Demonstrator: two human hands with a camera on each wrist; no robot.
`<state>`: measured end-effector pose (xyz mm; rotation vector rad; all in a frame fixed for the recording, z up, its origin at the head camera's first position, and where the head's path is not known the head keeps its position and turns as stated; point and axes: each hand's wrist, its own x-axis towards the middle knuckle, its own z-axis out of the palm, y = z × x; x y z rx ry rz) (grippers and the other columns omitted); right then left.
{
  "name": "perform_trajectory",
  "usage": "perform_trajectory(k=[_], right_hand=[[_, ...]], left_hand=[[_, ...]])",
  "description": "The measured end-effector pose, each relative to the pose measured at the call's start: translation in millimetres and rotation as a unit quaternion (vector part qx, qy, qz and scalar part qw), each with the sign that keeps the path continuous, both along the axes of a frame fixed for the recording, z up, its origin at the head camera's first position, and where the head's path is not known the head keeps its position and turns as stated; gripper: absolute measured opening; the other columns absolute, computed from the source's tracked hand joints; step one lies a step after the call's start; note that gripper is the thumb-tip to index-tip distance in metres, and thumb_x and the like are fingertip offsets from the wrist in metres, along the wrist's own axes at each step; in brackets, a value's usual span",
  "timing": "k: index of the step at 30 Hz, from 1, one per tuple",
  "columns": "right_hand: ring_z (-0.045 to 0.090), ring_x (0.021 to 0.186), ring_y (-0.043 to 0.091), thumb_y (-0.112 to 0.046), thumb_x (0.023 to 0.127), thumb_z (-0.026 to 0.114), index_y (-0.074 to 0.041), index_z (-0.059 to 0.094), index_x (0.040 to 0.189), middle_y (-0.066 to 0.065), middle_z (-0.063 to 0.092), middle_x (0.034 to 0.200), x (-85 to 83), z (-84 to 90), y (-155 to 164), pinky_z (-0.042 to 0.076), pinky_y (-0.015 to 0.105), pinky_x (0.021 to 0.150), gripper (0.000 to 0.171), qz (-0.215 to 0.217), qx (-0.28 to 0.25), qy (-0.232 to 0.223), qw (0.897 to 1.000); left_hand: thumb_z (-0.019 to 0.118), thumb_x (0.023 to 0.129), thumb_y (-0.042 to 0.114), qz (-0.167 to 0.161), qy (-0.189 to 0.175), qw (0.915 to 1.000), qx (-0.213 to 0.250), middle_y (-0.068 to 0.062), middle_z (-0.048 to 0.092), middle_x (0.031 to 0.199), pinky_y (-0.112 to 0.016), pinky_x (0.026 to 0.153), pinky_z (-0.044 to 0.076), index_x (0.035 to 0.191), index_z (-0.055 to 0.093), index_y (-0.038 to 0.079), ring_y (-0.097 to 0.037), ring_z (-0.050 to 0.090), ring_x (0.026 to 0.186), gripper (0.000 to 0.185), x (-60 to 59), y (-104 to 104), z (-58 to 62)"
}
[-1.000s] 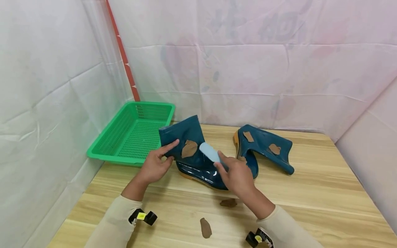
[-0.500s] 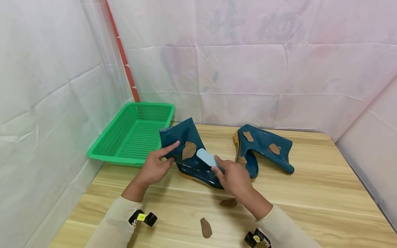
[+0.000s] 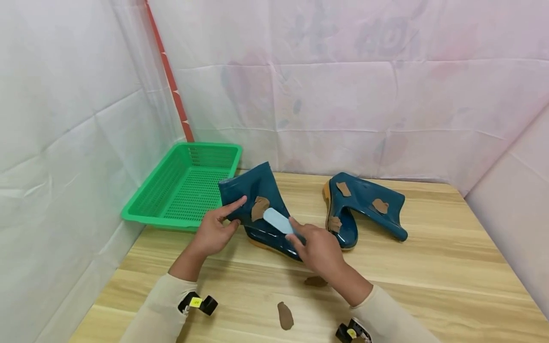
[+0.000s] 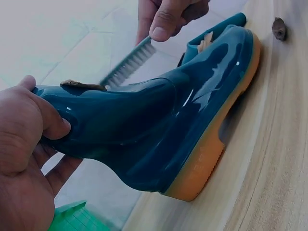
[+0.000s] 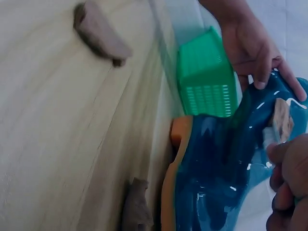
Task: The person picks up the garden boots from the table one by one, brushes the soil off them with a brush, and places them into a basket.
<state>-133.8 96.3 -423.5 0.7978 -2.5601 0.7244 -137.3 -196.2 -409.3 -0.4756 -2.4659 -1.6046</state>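
Note:
A dark blue rubber boot (image 3: 263,183) with an orange sole stands tilted on the wooden table. My left hand (image 3: 216,233) holds it by the upper shaft, thumb on one side and fingers on the other in the left wrist view. A flat brown mud-like patch (image 3: 259,208) sticks to the shaft. My right hand (image 3: 319,248) grips a light blue brush (image 3: 278,220), whose pale bristles (image 4: 129,67) face the boot. The brush's front end is right at the patch's edge.
A second blue boot (image 3: 369,193) lies on its side to the right, with several brown patches on it. Loose brown pieces (image 3: 285,316) lie on the table (image 3: 433,267) in front. A green plastic basket (image 3: 147,219) stands at the back left, against white sheeting.
My right hand has moved the brush left and slightly down, from the shaft's right edge to the brown patch. The boot tilted slightly; my left hand keeps its place on it.

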Motion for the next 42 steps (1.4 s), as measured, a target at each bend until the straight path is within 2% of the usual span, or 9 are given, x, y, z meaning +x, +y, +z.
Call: perform_trajectory(k=[5,10,13,15,19,25,29,37,42], right_hand=[[0.04,0.048,0.004,-0.026,0.094,0.077,-0.01,0.065,0.139,0.008,0.075,0.092,-2.3,7.6,7,0.029,0.025,0.04,0.049,-0.048,-0.034,0.005,0.998],[0.049,0.05,0.009,-0.022,0.092,0.079,-0.007,0.064,0.139,0.011,0.075,0.093,-1.4,13.6,0,0.034,0.024,0.043,0.052,0.016,-0.054,0.072,0.996],[0.053,0.054,0.009,-0.026,0.094,0.077,-0.007,0.065,0.139,0.01,0.075,0.099,0.2,9.6,-1,0.037,0.023,0.046,0.051,0.034,-0.02,0.046,0.998],[0.052,0.053,0.008,-0.03,0.096,0.075,-0.01,0.065,0.14,0.009,0.075,0.103,-0.1,4.9,1,0.037,0.024,0.046,0.05,0.011,0.006,0.002,1.0],[0.04,0.047,0.005,-0.03,0.097,0.074,-0.012,0.065,0.14,0.007,0.075,0.102,-2.2,1.2,9,0.031,0.026,0.04,0.048,-0.044,0.004,-0.049,0.998],[0.043,0.05,0.005,-0.023,0.093,0.079,-0.008,0.062,0.142,0.011,0.074,0.093,-1.5,9.2,6,0.031,0.025,0.042,0.053,-0.026,-0.09,0.043,0.995],[0.051,0.052,0.01,-0.022,0.091,0.08,-0.004,0.063,0.14,0.013,0.074,0.09,0.1,11.9,-2,0.031,0.022,0.043,0.055,0.0,-0.089,0.096,0.991],[0.046,0.048,0.011,-0.024,0.092,0.08,-0.006,0.064,0.14,0.014,0.074,0.089,-2.3,8.3,5,0.029,0.025,0.04,0.053,-0.057,-0.067,0.074,0.993],[0.06,0.06,0.023,-0.024,0.092,0.08,-0.006,0.064,0.139,0.017,0.075,0.094,-5.5,7.7,12,0.035,0.03,0.043,0.053,-0.084,-0.077,0.071,0.991]], left_hand=[[0.06,0.097,-0.009,0.003,0.002,1.0,0.007,-0.016,0.048,0.153,-0.027,0.042,0.031,0.148,0.057,0.019,-0.011,0.025,0.036,0.059,-0.1,3,1.2],[0.061,0.096,-0.01,0.008,0.003,0.9999,0.009,-0.017,0.049,0.151,-0.027,0.043,0.03,0.147,0.059,0.018,-0.007,0.024,0.034,0.058,0.6,4,2.9],[0.059,0.096,-0.01,0.005,-0.007,0.9999,0.01,-0.015,0.05,0.151,-0.027,0.043,0.03,0.147,0.059,0.019,-0.011,0.023,0.036,0.058,1.5,4,3.1],[0.059,0.097,-0.01,0.002,-0.013,0.9999,0.004,-0.013,0.05,0.152,-0.028,0.044,0.031,0.147,0.059,0.02,-0.01,0.032,0.044,0.058,1.5,5,2.6],[0.058,0.097,-0.009,-0.004,-0.016,0.9999,-0.001,-0.011,0.049,0.153,-0.028,0.044,0.032,0.148,0.058,0.022,-0.013,0.033,0.045,0.059,0.2,6,1.5],[0.059,0.097,-0.01,0.012,-0.006,0.9998,0.014,-0.017,0.047,0.153,-0.026,0.044,0.03,0.148,0.057,0.017,-0.01,0.024,0.036,0.058,-0.8,5,1.7],[0.061,0.096,-0.01,0.02,-0.004,0.9997,0.016,-0.017,0.048,0.152,-0.026,0.044,0.029,0.148,0.058,0.016,-0.008,0.025,0.037,0.058,0.5,5,1.4],[0.059,0.095,-0.013,0.008,0.006,0.9998,0.018,-0.015,0.051,0.15,-0.026,0.045,0.03,0.147,0.058,0.016,-0.009,0.023,0.038,0.06,-1.3,4,-0.9],[0.059,0.096,-0.013,0.004,0.005,0.9997,0.024,-0.013,0.052,0.15,-0.026,0.044,0.029,0.148,0.056,0.013,-0.005,0.021,0.037,0.059,-1.5,3,-0.3]])
